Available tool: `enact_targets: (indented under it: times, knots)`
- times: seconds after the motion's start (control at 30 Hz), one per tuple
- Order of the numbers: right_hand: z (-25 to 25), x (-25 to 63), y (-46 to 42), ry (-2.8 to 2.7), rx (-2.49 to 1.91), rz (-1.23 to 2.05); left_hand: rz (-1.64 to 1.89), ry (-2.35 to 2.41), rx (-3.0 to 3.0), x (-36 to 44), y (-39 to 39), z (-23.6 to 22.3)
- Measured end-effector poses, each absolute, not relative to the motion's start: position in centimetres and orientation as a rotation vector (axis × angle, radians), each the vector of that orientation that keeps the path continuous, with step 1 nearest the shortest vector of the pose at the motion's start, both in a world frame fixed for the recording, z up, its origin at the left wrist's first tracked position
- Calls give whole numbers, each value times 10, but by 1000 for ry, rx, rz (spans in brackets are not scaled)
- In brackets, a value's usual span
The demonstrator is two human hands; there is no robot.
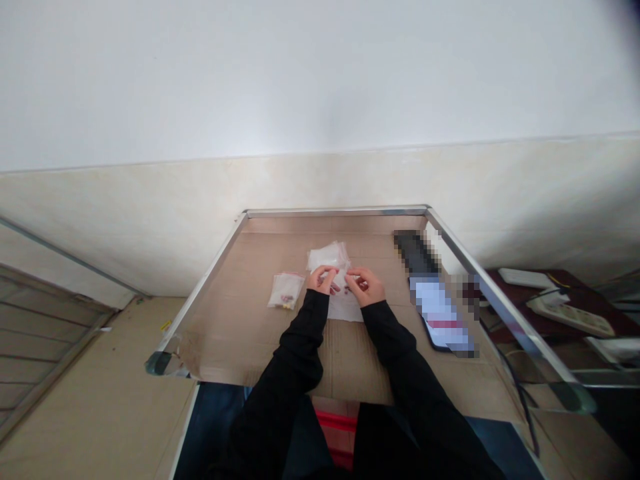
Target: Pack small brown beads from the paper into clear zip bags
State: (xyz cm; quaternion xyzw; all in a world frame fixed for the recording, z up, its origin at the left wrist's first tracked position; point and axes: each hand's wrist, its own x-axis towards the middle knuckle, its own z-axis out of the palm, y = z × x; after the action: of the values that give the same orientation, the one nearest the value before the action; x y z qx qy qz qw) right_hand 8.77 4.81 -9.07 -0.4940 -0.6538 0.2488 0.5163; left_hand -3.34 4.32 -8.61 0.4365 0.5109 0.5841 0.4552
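Observation:
Both hands meet over the middle of a cardboard-covered table. My left hand (321, 279) is closed in a pinch, fingertips pointing right. Just across from it, my right hand (369, 286) is also pinched, its fingertips turned left. Whatever is between the fingers is too small to make out. Under the hands lies a white sheet (346, 311) with a few small dark specks on it. Several clear plastic bags (327, 256) lie in a pile just beyond my fingers. To the left of my left hand rests a small clear zip bag (285, 291) with small coloured pieces inside.
The cardboard (225, 313) is bordered by a raised metal frame (335, 213). On the right lie a phone (443, 313) with its screen lit and a blurred black object (416, 252). A power strip (573, 315) sits on a dark red surface beyond the frame.

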Motion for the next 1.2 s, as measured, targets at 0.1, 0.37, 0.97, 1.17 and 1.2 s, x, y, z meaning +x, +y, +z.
enact_targets:
  times: [0.1,0.37,0.97,1.17,1.2]
  knots:
    - [-91,88,49,-1562,-1182,626,1425,1254,1021,-36,44,-84]
    - [-93,88,51,-1532,-1176,646,1426,1232,1009,-39,46,-86]
    - [-92,87,55,-1163,-1110,1277,1372,1068,978,-36,41,-79]
    - [-95,110,66,-930,-884,1497,1316,916,873,-43,45,-78]
    - [-96,114,68,-946,-845,1476,1302,903,872,-44,47,-79]
